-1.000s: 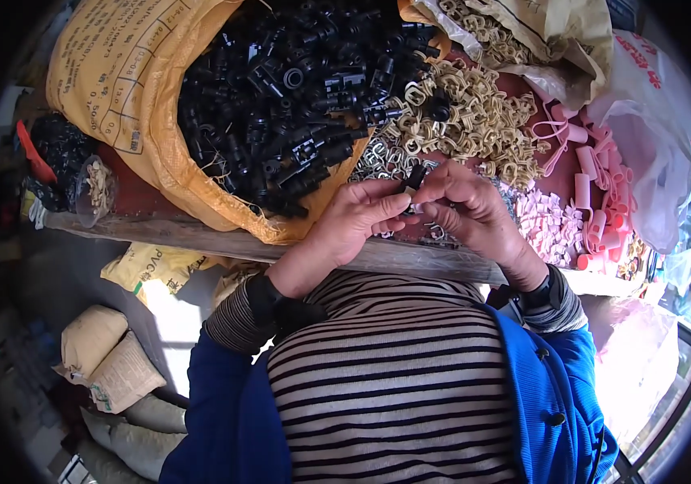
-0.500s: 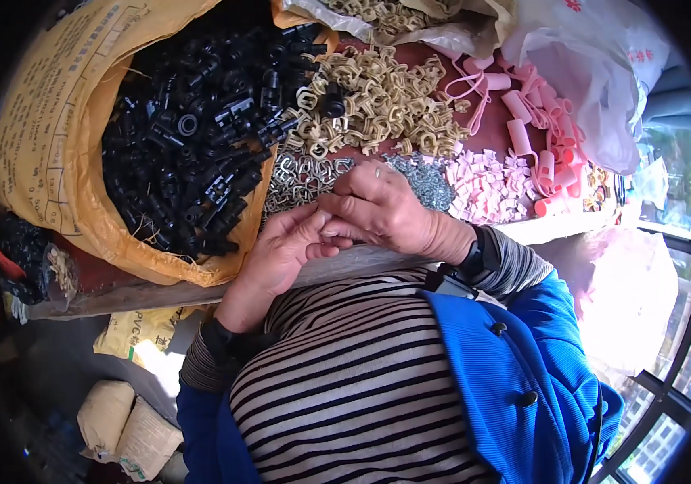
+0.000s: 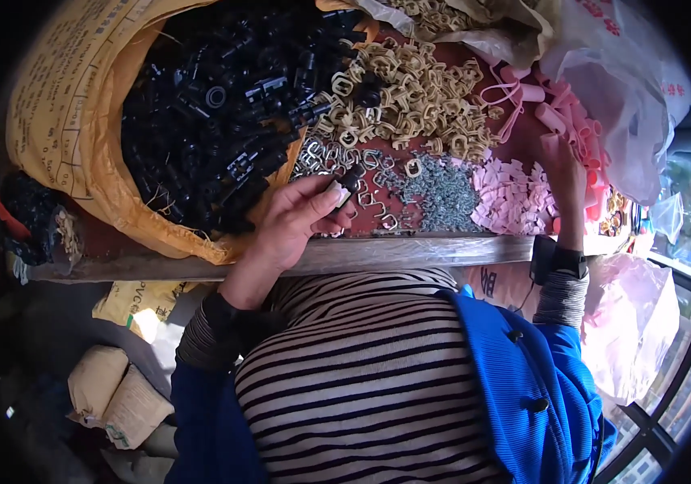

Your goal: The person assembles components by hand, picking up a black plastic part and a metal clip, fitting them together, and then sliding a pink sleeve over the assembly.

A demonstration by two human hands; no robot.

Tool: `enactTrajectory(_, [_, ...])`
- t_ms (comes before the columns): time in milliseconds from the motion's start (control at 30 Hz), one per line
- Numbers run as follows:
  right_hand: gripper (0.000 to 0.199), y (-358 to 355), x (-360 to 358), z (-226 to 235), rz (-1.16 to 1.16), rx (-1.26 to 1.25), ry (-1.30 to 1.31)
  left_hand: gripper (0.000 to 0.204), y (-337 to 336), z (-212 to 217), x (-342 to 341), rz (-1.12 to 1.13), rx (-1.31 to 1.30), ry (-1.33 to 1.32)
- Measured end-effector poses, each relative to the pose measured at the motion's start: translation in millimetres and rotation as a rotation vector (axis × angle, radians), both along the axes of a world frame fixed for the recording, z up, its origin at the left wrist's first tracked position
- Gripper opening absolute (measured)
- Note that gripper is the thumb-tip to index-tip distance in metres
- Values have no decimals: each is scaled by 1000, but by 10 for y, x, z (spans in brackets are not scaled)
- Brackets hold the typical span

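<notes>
My left hand [image 3: 287,224] is closed on a small black plastic fitting [image 3: 353,177], held between thumb and fingers over the front of the table. A pale pinkish-white bit [image 3: 337,191] shows against the fitting by my thumb. Over on the right, my right hand [image 3: 565,181] reaches into a heap of pink tube pieces with loop straps [image 3: 580,129]. Its fingers are among the pink pieces, so their grip is hard to make out. Below my left hand's fingertips lie metal clips [image 3: 379,211]; pink flat chips [image 3: 515,198] lie beside my right wrist.
A yellow sack [image 3: 79,153] spills black fittings [image 3: 216,137] at the left. Beige plastic clips [image 3: 418,89] are heaped mid-table, with small grey metal parts [image 3: 446,202] in front. A clear plastic bag [image 3: 620,97] stands back right. The wooden table edge [image 3: 418,256] runs before me.
My hands were together at the middle. The right hand has moved away to the pink tube pieces on the right; the left stays near its place, now showing the black fitting.
</notes>
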State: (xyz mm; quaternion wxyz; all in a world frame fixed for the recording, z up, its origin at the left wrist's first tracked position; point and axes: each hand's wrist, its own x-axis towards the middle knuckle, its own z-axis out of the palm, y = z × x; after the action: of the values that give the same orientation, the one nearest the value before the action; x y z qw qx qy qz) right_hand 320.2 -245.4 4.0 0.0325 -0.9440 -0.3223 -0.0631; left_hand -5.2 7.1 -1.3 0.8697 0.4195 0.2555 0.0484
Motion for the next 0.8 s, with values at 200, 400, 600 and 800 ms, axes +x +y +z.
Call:
enactTrajectory(200, [39,746,-912,487,587,424,616,24,-65,92,-15,9,-63,3])
enactTrajectory(400, [41,1353,-1548,441,923,287,1015,26,-36,73,-111,-13,-75,-16])
enactTrajectory(600, [46,1561,-1581,385,971,306,1069,25,119,1,-85,-64,62,-87])
enactTrajectory(800, [48,1496,-1702,389,758,344,1399,25,118,158,-136,-179,453,-27])
